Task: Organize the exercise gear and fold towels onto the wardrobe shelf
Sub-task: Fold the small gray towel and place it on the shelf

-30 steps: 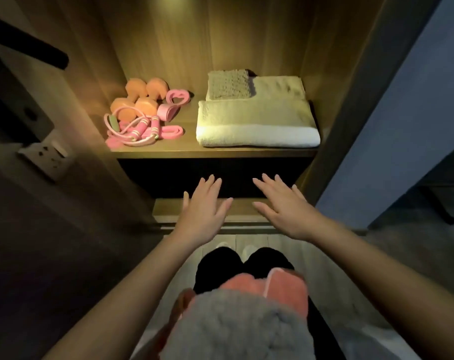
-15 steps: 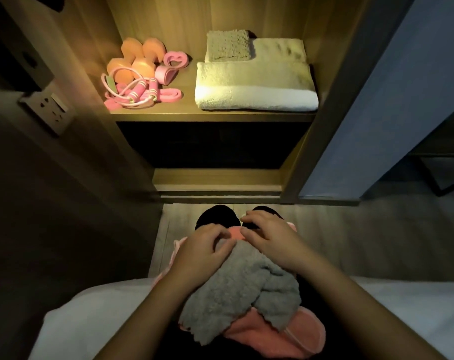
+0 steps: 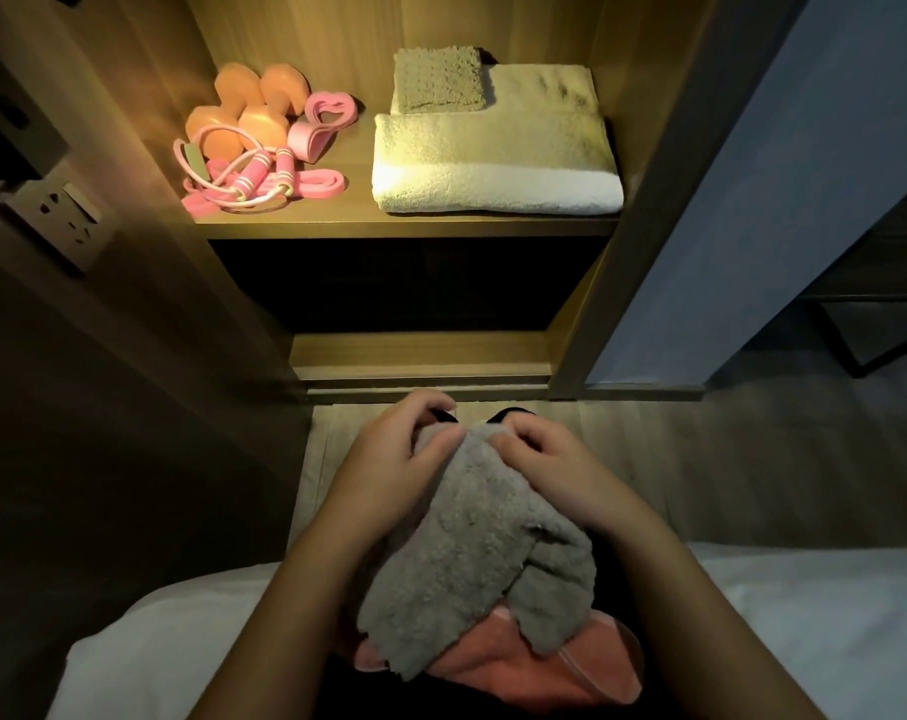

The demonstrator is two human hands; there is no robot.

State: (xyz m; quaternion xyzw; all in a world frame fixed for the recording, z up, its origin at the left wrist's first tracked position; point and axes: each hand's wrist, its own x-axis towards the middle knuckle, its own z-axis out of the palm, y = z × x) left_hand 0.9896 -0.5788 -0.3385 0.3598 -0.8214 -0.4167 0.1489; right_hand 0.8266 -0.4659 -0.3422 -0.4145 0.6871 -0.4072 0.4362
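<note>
A crumpled grey towel (image 3: 472,558) lies on my lap over a pink towel (image 3: 503,667). My left hand (image 3: 389,459) and my right hand (image 3: 550,465) both pinch the grey towel's far edge, fingers curled into the fabric. On the lit wardrobe shelf (image 3: 337,220) a large folded white towel (image 3: 498,163) lies at the right with a small folded beige towel (image 3: 437,80) on its back part. At the shelf's left sit orange dumbbells (image 3: 249,109), a pink jump rope (image 3: 243,181) and pink resistance bands (image 3: 321,127).
A wall socket (image 3: 59,215) sits on the panel left of the wardrobe. A blue-grey wardrobe door (image 3: 784,174) stands open at the right. A dark lower compartment (image 3: 404,283) lies under the shelf. White bedding (image 3: 145,657) flanks my lap.
My hands came back from reaching toward the wardrobe and took hold of the grey towel on my lap. The view tilted down and the towel's far edge is now gathered between both hands.
</note>
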